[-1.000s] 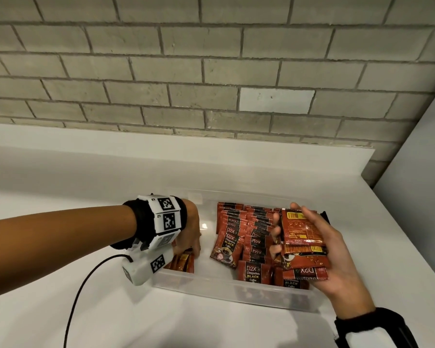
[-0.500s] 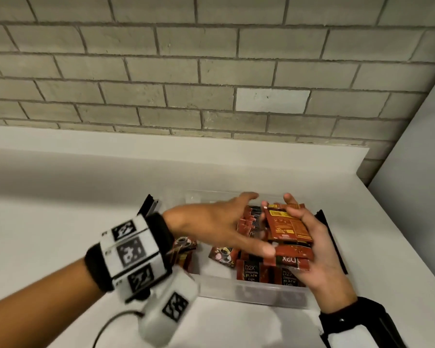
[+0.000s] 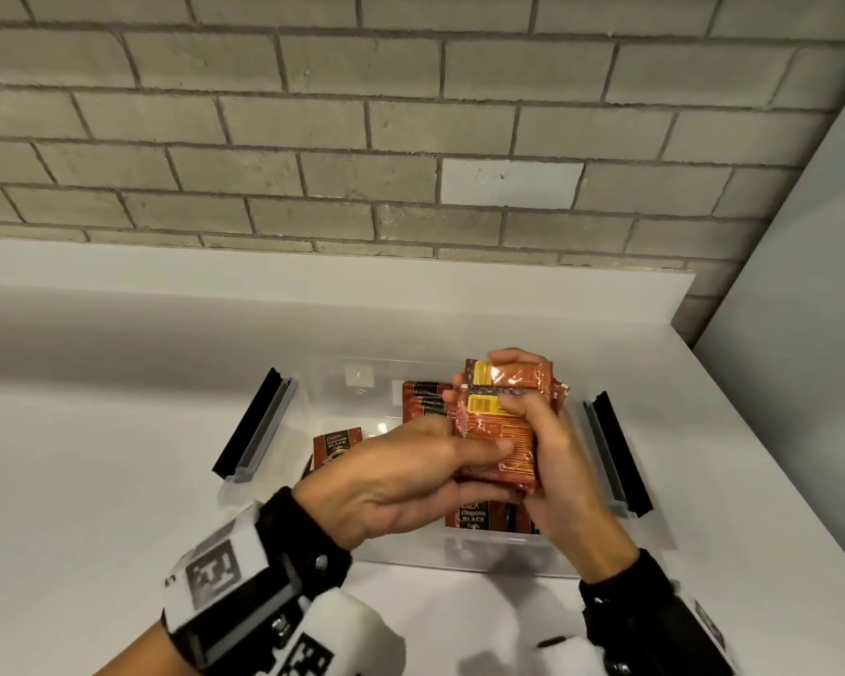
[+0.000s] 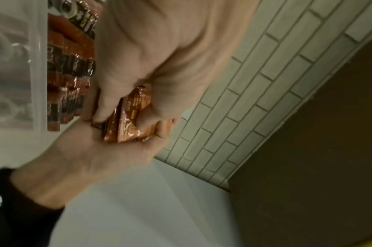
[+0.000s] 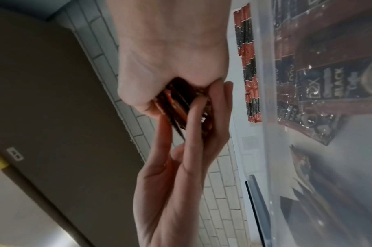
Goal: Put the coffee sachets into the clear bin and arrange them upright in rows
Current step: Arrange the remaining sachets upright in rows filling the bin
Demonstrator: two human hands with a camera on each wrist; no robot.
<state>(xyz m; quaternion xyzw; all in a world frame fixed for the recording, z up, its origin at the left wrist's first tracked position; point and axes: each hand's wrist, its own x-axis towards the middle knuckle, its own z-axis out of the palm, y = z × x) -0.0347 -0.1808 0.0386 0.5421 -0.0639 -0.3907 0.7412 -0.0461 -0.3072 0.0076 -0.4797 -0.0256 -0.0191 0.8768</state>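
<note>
Both hands up over the clear bin (image 3: 342, 485) now. Right hand (image 3: 564, 485) clamped round a stack of sachets (image 3: 503, 431), thumb across the front, printed backs showing. Left hand (image 3: 401, 485) pinching the stack's lower edge from 9 o'clock. More sachets in bin: upright row (image 3: 423, 400) at 12, a few at 6, one leaning at 9.

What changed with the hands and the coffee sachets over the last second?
The left hand left the bin's left end, crossed right, and now pinches the stack of red-orange foil coffee sachets. The right hand kept gripping that stack, raised above the clear plastic bin. The rows of sachets in the bin stayed put.
</note>
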